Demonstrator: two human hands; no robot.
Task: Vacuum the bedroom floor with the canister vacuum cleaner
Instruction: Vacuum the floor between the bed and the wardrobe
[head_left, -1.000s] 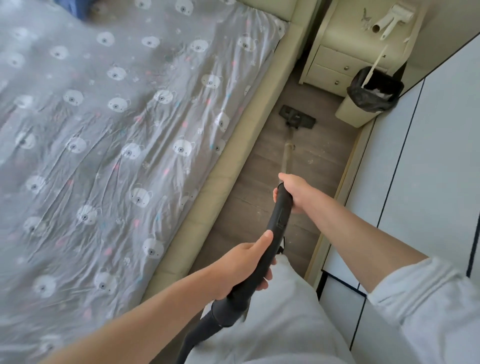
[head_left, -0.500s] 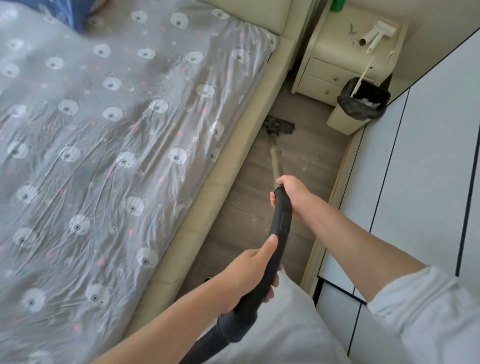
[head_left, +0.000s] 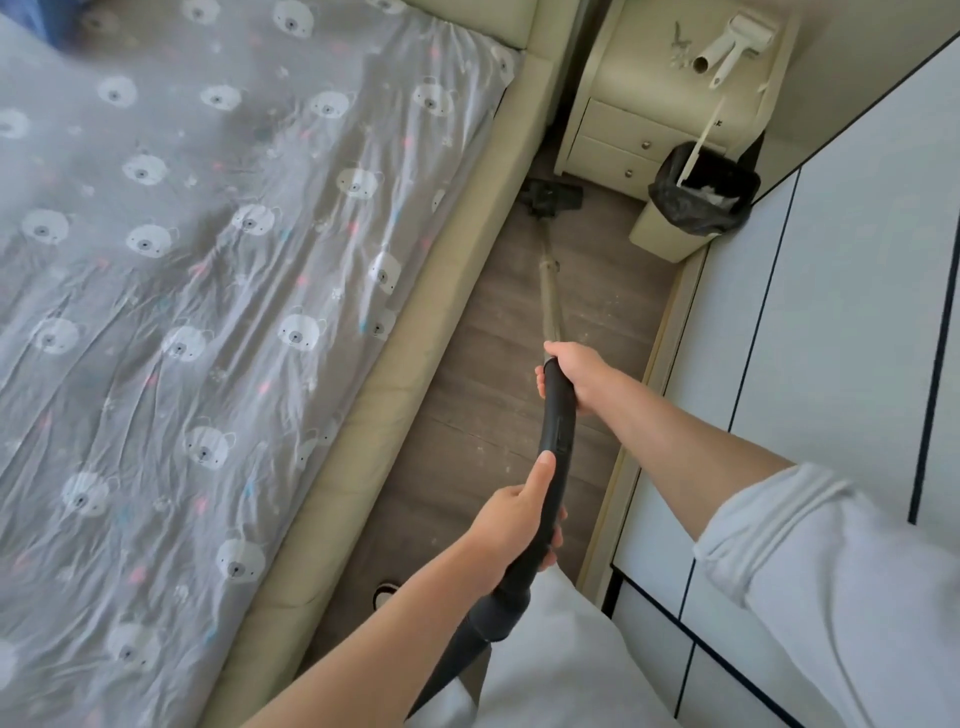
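Both hands hold the vacuum's curved black handle. My left hand grips its lower end, just above the dark hose. My right hand grips the top, where the metal wand begins. The wand runs forward over the brown wood floor to the black floor head, which lies flat against the bed frame and close to the nightstand. Pale dust specks dot the floor beside the wand. The canister is out of view.
A bed with a grey bear-print sheet and a beige frame fills the left. A cream nightstand carries a lint roller. A bin with a black bag stands on the right. White wardrobe doors line the narrow strip.
The floor head has slid forward and left, from mid-floor to the bed frame near the nightstand. Both hands have kept their grip on the handle.
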